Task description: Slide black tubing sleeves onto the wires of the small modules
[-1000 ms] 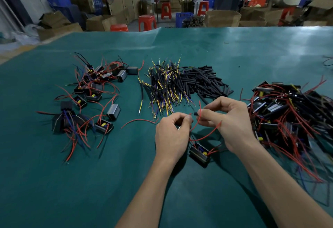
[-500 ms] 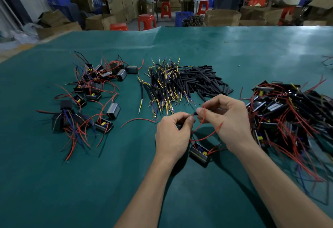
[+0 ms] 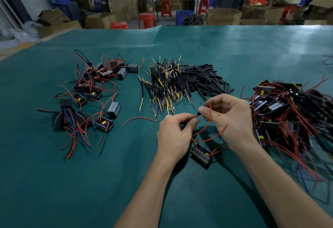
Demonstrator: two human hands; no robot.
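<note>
A small black module [image 3: 201, 155] with red wires lies on the green mat between my wrists. My left hand [image 3: 175, 135] pinches one red wire [image 3: 205, 127] near its end. My right hand [image 3: 229, 117] pinches a short black tubing sleeve [image 3: 198, 114] right at that wire's tip, the two hands almost touching. Further back lies a heap of loose black sleeves [image 3: 203, 80], with a bundle of sleeved yellow and purple leads [image 3: 164, 85] to its left.
Modules with red wires [image 3: 90, 90] are scattered at the left; a bigger tangled pile of modules [image 3: 292, 112] sits at the right, close to my right forearm. A single red wire [image 3: 138, 119] lies loose left of my left hand. Boxes, stools and people are beyond the table.
Both hands stay in place above the module. My right hand's fingertips have closed in on my left hand's, bringing the sleeve to the wire's end.
</note>
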